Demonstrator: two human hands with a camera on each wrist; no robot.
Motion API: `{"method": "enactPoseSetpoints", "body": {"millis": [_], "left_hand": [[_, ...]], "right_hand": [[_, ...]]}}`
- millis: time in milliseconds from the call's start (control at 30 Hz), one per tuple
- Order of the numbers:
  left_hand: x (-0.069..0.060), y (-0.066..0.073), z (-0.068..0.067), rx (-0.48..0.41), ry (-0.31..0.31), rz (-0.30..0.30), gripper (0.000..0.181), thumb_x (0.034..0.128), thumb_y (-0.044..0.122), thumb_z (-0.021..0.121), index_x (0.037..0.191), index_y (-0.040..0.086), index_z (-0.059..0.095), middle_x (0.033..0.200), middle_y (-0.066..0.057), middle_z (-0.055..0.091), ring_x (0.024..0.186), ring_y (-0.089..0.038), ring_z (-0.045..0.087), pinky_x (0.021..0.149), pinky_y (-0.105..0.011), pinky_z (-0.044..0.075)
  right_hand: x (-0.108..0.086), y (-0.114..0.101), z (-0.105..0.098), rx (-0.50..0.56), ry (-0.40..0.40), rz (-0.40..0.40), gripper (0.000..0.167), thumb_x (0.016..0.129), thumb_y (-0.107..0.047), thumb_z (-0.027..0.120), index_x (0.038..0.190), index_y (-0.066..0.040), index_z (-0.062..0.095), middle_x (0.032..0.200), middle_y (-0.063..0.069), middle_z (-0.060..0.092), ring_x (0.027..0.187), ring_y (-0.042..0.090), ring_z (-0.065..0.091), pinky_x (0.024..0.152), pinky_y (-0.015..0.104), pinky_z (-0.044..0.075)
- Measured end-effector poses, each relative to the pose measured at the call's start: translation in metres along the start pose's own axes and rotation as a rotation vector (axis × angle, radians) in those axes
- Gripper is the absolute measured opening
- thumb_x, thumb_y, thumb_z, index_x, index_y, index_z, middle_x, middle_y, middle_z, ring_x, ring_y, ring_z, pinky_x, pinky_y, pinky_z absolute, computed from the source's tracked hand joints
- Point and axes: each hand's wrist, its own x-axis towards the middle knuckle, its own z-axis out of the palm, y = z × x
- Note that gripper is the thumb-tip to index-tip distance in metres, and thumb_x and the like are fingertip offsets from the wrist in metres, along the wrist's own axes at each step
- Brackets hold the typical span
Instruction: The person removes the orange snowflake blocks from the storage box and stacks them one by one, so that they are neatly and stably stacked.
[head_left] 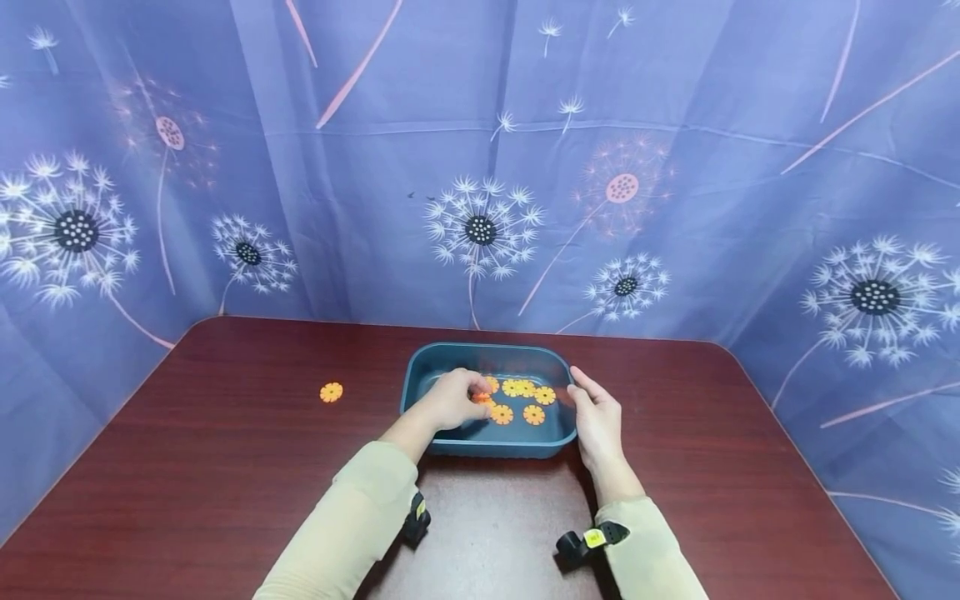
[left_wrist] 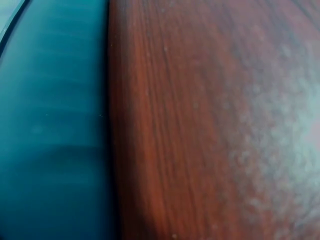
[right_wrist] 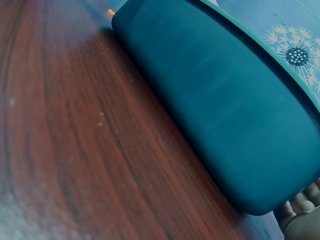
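Observation:
A dark teal plastic bin (head_left: 491,449) stands on the table, its long side also filling much of the right wrist view. Several yellow-orange, notched, flower-shaped discs (head_left: 534,415) lie on its floor. Reaching in over the near left part of the rim, my left hand (head_left: 448,402) pinches an orange disc (head_left: 481,399) between thumb and fingers, partly hidden by them. At the bin's right end, my right hand (head_left: 597,421) grips the rim and wall. Its curled fingers (right_wrist: 302,204) show at that end in the right wrist view. The left wrist view shows the bin's side but no hand.
One more flower-shaped disc (head_left: 331,392) lies on the dark red wooden table (head_left: 247,467), left of the bin. Behind and beside the table hangs a blue curtain (head_left: 360,208) with dandelion prints.

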Motion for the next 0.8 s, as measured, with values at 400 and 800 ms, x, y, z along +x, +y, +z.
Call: {"method": "enactPoseSetpoints", "body": {"millis": [400, 800], "left_hand": [[0.0031, -0.0013, 0.002, 0.177, 0.001, -0.022, 0.036, 0.0772, 0.024, 0.078, 0.111, 0.013, 0.069, 0.109, -0.009, 0.053, 0.097, -0.022, 0.048, 0.084, -0.037, 0.045], [0.0034, 0.0022, 0.0046, 0.322, -0.02, -0.057, 0.026, 0.0781, 0.031, 0.077, 0.101, 0.024, 0.067, 0.113, -0.007, 0.047, 0.101, -0.025, 0.039, 0.084, -0.04, 0.039]], "right_hand": [[0.001, 0.0008, -0.0009, -0.01, -0.005, -0.007, 0.04, 0.095, -0.012, 0.051, 0.135, -0.011, 0.053, 0.128, 0.017, 0.059, 0.095, 0.018, 0.067, 0.108, 0.037, 0.036], [-0.0002, 0.002, -0.0008, -0.026, 0.006, -0.011, 0.04, 0.095, -0.012, 0.051, 0.135, -0.011, 0.053, 0.135, 0.014, 0.054, 0.1, 0.02, 0.064, 0.107, 0.039, 0.036]]}}
